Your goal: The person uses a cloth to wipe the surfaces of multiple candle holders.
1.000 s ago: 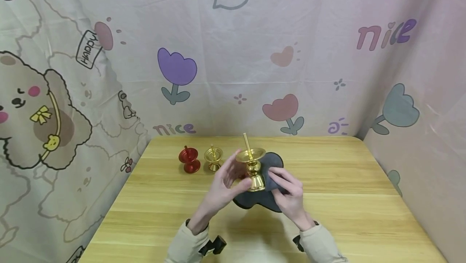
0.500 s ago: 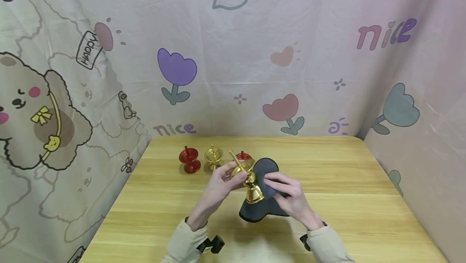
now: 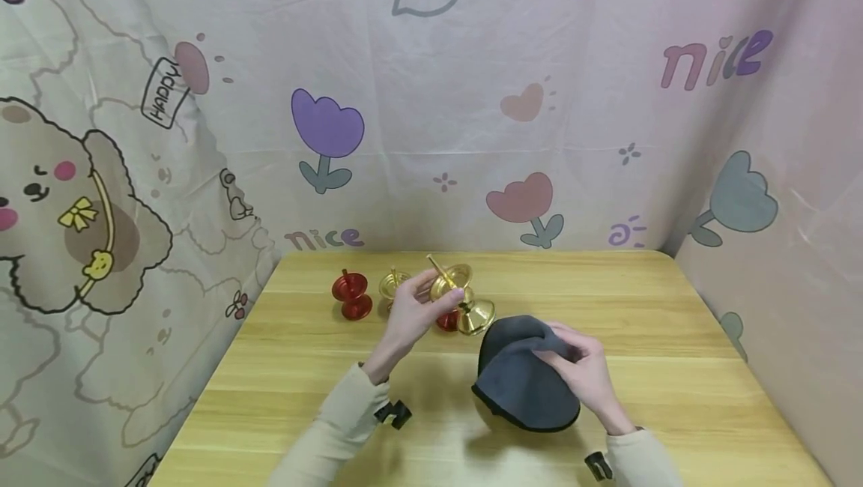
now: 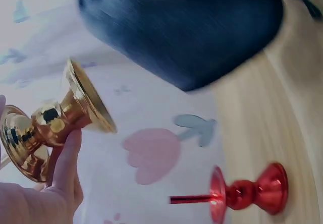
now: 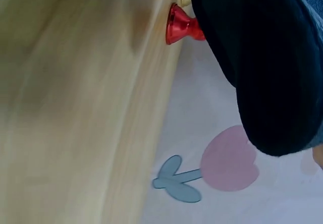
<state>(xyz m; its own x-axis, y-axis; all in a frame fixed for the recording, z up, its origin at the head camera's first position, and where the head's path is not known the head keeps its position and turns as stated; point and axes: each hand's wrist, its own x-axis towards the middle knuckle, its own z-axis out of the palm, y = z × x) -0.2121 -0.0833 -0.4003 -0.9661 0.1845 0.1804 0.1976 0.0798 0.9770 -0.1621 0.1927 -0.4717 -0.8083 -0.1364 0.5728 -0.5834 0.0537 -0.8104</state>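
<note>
My left hand (image 3: 414,315) grips a shiny gold candlestick (image 3: 476,317) by its dish end, thumb in front. The candlestick is raised and tilted, spike to the upper left and flared base to the lower right. In the left wrist view, the candlestick's base (image 4: 93,98) points up and away from the fingers. Well to the right, my right hand (image 3: 589,371) pinches a dark grey cloth (image 3: 529,389) with a black edge. The cloth hangs folded over, apart from the candlestick. It fills much of the right wrist view, hiding most of that hand there.
On the wooden table (image 3: 647,337), a red candlestick (image 3: 351,296) and a smaller gold one (image 3: 392,285) stand at the back left. Another red candlestick (image 4: 242,193) stands behind the held one, partly hidden in the head view. A printed curtain (image 3: 431,97) backs the table.
The cloth has come away from the gold candlestick, moving right and toward me with my right hand. The candlestick was tipped from upright to slanted, and its base has swung up and away from me.
</note>
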